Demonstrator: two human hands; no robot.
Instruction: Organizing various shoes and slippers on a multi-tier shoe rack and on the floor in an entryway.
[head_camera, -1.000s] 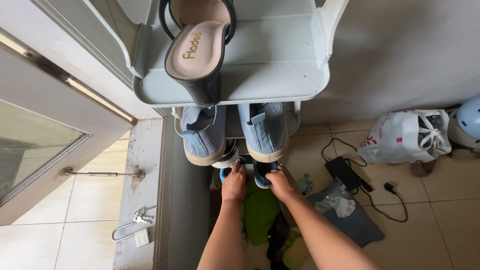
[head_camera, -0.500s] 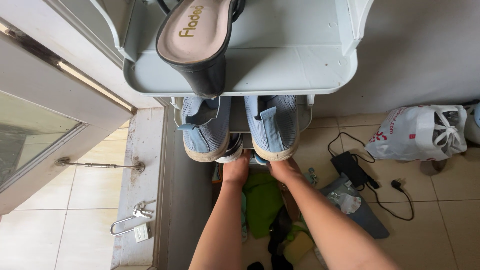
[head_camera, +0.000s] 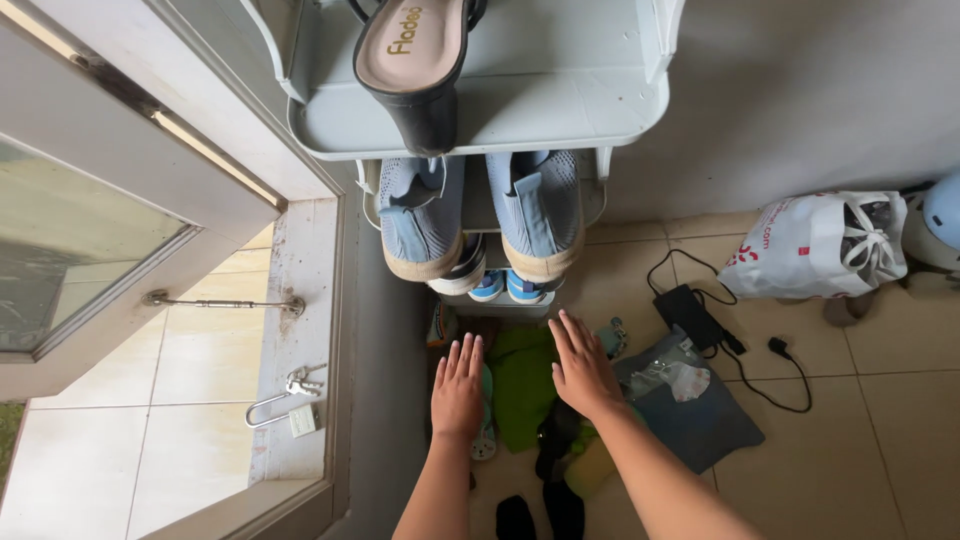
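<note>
Both the left hand (head_camera: 458, 390) and right hand (head_camera: 582, 368) hover palm-down, fingers spread and holding nothing. Just ahead, small blue-and-white sneakers (head_camera: 508, 287) sit on the pale plastic shoe rack's (head_camera: 620, 110) lowest shelf.

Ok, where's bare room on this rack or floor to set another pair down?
The top shelf is bare right of the black wedge sandal. Floor tiles right of the black charger cable are open. The lower tiers are crowded with blue knit shoes and small blue sneakers; clothes clutter the floor below.

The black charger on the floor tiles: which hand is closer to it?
The right hand. It hovers open just left of the black charger, beside the green cloth. The left hand is farther left, beyond that cloth.
</note>
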